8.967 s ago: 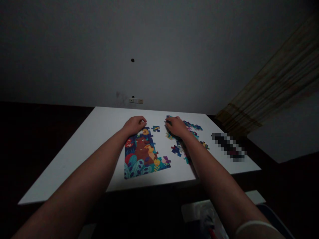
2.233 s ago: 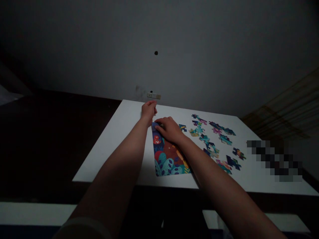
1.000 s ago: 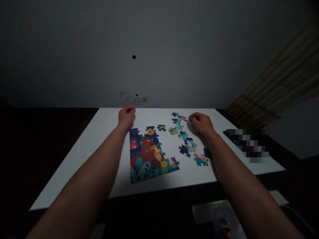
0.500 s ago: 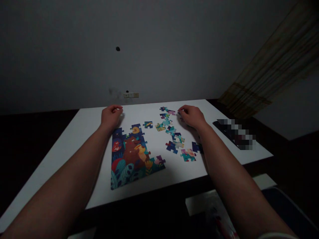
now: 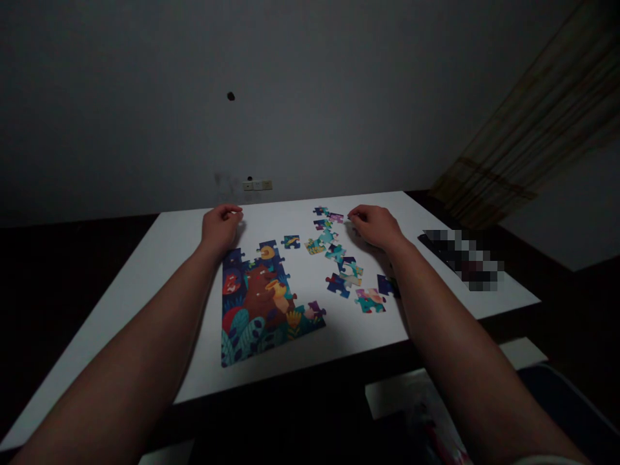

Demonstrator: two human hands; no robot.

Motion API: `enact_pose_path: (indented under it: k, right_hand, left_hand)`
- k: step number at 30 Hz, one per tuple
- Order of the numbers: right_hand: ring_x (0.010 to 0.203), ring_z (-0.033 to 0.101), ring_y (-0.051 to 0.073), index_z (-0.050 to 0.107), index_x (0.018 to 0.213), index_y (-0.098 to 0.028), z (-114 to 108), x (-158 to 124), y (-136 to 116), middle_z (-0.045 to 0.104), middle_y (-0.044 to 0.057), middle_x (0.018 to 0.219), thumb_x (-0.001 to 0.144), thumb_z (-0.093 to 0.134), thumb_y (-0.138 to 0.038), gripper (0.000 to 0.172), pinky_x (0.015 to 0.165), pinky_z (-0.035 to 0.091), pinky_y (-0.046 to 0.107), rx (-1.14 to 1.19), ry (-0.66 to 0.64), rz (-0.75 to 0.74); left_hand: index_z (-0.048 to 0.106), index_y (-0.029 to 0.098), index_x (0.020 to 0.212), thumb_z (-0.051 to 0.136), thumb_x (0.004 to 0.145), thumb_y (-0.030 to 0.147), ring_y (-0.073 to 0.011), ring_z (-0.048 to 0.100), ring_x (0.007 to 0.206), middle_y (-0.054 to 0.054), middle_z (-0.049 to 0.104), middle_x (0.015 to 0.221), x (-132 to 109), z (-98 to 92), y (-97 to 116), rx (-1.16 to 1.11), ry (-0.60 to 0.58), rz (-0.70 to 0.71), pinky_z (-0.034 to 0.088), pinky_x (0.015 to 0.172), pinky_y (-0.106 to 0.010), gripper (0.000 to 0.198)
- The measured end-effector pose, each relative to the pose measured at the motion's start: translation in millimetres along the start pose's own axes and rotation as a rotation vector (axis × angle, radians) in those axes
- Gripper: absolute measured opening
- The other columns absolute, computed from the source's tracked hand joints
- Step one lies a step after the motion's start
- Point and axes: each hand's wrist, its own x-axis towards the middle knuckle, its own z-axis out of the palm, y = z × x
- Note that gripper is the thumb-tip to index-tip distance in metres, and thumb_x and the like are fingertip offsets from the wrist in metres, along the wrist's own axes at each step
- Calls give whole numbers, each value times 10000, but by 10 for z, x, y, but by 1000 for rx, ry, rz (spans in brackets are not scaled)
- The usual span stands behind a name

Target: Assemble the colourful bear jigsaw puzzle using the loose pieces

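Observation:
My left hand (image 5: 220, 227) rests at the far left of the puzzle with its fingers curled in, and nothing shows in them. Just below its wrist lies the partly joined jigsaw puzzle (image 5: 261, 290), picturing a brown bear among leaves. My right hand (image 5: 375, 225) is pinched closed beside the far loose pieces, with a small dark edge of a puzzle piece at its fingertips, mostly hidden. A pink piece (image 5: 336, 218) lies just left of those fingertips. Several loose pieces (image 5: 335, 252) trail down the middle. One dark piece (image 5: 387, 285) is partly covered by my right forearm.
Everything lies on a white table (image 5: 121, 284). A single loose piece (image 5: 291, 242) sits right of the puzzle's top edge. At the table's right is a dark, pixelated object (image 5: 460, 261). Below the front edge, a white box-like thing (image 5: 394, 392) shows dimly.
The whole view has shifted slightly, so the table and puzzle appear a little further right. Both hands keep nearly the same places and poses. The puzzle pieces on the table look unmoved.

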Motion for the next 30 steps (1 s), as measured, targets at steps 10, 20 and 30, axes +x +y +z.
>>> enact_pose_path:
  k: [10, 20, 30]
  right_hand:
    - [1212, 892, 336, 985, 1403, -195, -6, -40, -67, 990, 199, 1327, 1213, 707, -231, 339, 1029, 596, 420, -39, -62, -19]
    - [1345, 906, 339, 973, 1360, -233, 3, -34, -61, 986, 150, 1460, 1213, 691, -273, 321, 1168, 678, 413, -87, -112, -42]
    - [1341, 900, 355, 971, 1375, -212, 52, -5, 0, 975, 179, 1472, 1230, 700, -250, 309, 1173, 657, 428, -48, -133, -48]
  left_hand:
    - [844, 255, 922, 905, 796, 272, -204, 517, 709, 17, 606, 704, 66, 25, -97, 2, -12, 20, 412, 666, -315, 141]
    - [861, 241, 961, 883, 825, 274, -187, 501, 687, 33, 595, 706, 121, 43, -177, 0, -41, 36, 407, 679, -329, 142]
    - [850, 240, 957, 907, 829, 268, -188, 513, 692, 35, 592, 709, 122, 37, -177, 1, -48, 31, 423, 691, -336, 143]
